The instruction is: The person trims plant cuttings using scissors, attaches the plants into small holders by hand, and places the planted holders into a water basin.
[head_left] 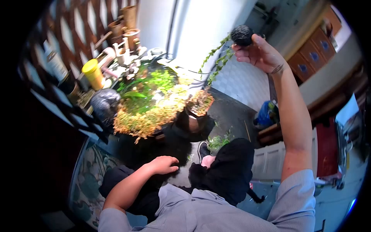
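High at the upper right, my right hand (258,54) grips a round dark rough ball (242,35), from which leafy green stems (219,65) hang down. My left hand (165,165) is low in front of my body, over the dark edge below the pond, with its fingers slightly bent and apart and nothing in it. Left of the raised hand lies a planted pond (154,91) with green leaves and a rim of yellowish plants (150,118). A small pot of plants (200,102) stands at its right edge.
A yellow container (93,73) and a dark grey rock (105,103) stand left of the pond. Loose green cuttings (220,141) lie on the floor by my foot. A black cat (199,174) is at my lap. A blue bag (265,115) sits to the right.
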Tool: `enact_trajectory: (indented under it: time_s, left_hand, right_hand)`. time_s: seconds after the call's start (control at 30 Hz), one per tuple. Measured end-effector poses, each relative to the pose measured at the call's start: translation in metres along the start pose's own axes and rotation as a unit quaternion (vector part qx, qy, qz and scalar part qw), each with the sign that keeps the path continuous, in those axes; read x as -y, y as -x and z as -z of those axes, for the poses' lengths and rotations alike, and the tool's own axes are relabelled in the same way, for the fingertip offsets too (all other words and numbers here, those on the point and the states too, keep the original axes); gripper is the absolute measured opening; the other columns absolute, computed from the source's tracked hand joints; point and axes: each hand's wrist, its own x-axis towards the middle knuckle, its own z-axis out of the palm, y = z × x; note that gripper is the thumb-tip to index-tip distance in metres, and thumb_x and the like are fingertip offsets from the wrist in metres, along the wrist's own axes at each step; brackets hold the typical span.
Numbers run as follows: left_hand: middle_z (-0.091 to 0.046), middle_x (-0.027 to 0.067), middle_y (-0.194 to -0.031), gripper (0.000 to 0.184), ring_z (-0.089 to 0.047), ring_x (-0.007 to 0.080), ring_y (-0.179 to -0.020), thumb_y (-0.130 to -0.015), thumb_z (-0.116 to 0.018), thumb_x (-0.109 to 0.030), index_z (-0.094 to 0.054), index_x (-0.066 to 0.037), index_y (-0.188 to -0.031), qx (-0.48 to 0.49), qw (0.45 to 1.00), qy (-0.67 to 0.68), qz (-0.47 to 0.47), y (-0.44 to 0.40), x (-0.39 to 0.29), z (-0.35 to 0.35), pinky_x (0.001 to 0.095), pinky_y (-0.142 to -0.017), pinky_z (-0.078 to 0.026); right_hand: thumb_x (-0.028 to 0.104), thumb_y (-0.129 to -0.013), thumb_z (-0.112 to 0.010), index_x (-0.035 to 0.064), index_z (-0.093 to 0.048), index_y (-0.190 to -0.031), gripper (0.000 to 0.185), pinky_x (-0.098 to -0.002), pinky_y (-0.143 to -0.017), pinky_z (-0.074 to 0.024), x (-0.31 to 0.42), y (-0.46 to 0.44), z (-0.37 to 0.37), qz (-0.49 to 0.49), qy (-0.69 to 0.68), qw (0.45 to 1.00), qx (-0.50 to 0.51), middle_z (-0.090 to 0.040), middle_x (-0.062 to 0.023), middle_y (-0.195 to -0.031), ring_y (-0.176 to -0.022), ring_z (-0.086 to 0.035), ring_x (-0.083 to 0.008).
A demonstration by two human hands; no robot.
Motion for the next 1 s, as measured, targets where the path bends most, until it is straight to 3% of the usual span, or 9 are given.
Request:
enact_trajectory:
  time_s: [0.03,0.13,0.27,0.37,0.57,0.63,0.73,0.83,1.0]
  left_hand:
    - [-0.063,0.0124,-0.109,0.042,-0.061,0.0277,-0.1,-0.087,-0.059,-0.033,-0.056,-0.006,-0.119,0.014,1.0,-0.014,-0.006,-0.003,-0.014,0.006,0.0396,-0.086,-0.048]
    - [-0.062,0.0026,-0.088,0.022,-0.057,0.0084,-0.083,-0.09,-0.06,-0.014,-0.058,-0.001,-0.107,-0.104,0.929,0.352,-0.049,-0.031,-0.064,0.016,0.0254,-0.074,-0.047]
    - [-0.06,0.0079,-0.099,0.022,-0.062,0.0172,-0.088,-0.093,-0.055,-0.018,-0.055,-0.001,-0.108,-0.157,0.817,0.552,-0.059,-0.105,-0.146,0.071,0.0309,-0.079,-0.051]
    - [-0.054,0.0148,-0.111,0.043,-0.059,0.0258,-0.099,-0.092,-0.055,-0.035,-0.044,-0.003,-0.119,-0.066,0.707,0.703,-0.04,-0.169,-0.175,0.103,0.0389,-0.088,-0.049]
    - [-0.056,0.0148,-0.109,0.045,-0.056,0.0272,-0.103,-0.091,-0.055,-0.037,-0.044,-0.004,-0.119,0.005,0.723,0.688,0.064,-0.257,-0.198,0.088,0.0418,-0.094,-0.045]
    - [-0.058,0.0129,-0.107,0.046,-0.058,0.0255,-0.099,-0.09,-0.058,-0.035,-0.045,-0.003,-0.12,-0.016,0.798,0.603,0.017,-0.267,-0.196,0.081,0.0414,-0.092,-0.046]
    - [-0.059,0.008,-0.104,0.039,-0.061,0.0222,-0.09,-0.088,-0.061,-0.024,-0.048,-0.005,-0.118,-0.036,0.8,0.597,0.042,-0.274,-0.202,0.084,0.0383,-0.083,-0.049]
    - [-0.058,0.0059,-0.101,0.038,-0.061,0.0192,-0.083,-0.085,-0.063,-0.017,-0.048,-0.007,-0.119,-0.076,0.828,0.553,0.05,-0.287,-0.203,0.095,0.0338,-0.075,-0.049]
    - [-0.059,0.0041,-0.088,0.044,-0.058,0.0124,-0.072,-0.078,-0.071,-0.016,-0.05,-0.002,-0.115,-0.151,0.901,0.404,0.036,-0.3,-0.214,0.12,0.0261,-0.064,-0.049]
  right_hand:
    - [0.046,-0.086,-0.059,0.0018,-0.057,-0.115,0.053,-0.034,-0.085,-0.0528,-0.003,0.017,0.007,-0.013,0.003,1.0,-0.007,-0.065,-0.0122,-0.105,-0.09,-0.066,-0.0182]
    - [0.034,-0.086,-0.065,0.0024,-0.053,-0.119,0.047,-0.0325,-0.083,-0.0529,-0.037,0.073,0.027,-0.045,-0.015,0.995,-0.086,-0.066,-0.0115,-0.104,-0.089,-0.066,-0.0182]
    - [0.026,-0.081,-0.072,0.0072,-0.055,-0.119,0.046,-0.0272,-0.08,-0.0514,-0.093,0.133,0.025,-0.123,0.025,0.976,-0.18,-0.064,-0.0028,-0.101,-0.087,-0.062,-0.0106]
    - [0.022,-0.08,-0.073,0.0071,-0.056,-0.117,0.044,-0.0233,-0.078,-0.0474,-0.153,0.168,0.025,-0.12,0.001,0.966,-0.229,-0.062,0.0014,-0.102,-0.088,-0.057,-0.0062]
    - [0.015,-0.078,-0.072,0.0046,-0.055,-0.116,0.044,-0.0263,-0.083,-0.0452,-0.23,0.202,0.007,-0.046,-0.029,0.951,-0.305,-0.062,-0.0009,-0.103,-0.095,-0.055,-0.0087]
    - [0.017,-0.076,-0.074,0.0049,-0.054,-0.116,0.047,-0.0266,-0.082,-0.0458,-0.254,0.205,0.011,-0.029,-0.024,0.94,-0.338,-0.063,-0.0036,-0.104,-0.095,-0.056,-0.0097]
    - [0.024,-0.073,-0.075,0.0045,-0.053,-0.117,0.053,-0.032,-0.082,-0.0466,-0.271,0.21,0.018,-0.057,0.125,0.918,-0.372,-0.064,-0.0086,-0.101,-0.094,-0.06,-0.0183]
    - [0.019,-0.076,-0.074,0.0047,-0.054,-0.113,0.044,-0.0281,-0.078,-0.0467,-0.278,0.211,0.023,-0.058,0.043,0.925,-0.372,-0.062,-0.0015,-0.099,-0.09,-0.057,-0.0105]
    - [0.016,-0.077,-0.072,0.0042,-0.057,-0.107,0.036,-0.0286,-0.072,-0.0481,-0.304,0.209,0.033,-0.105,0.069,0.912,-0.391,-0.063,-0.0037,-0.092,-0.083,-0.059,-0.0119]
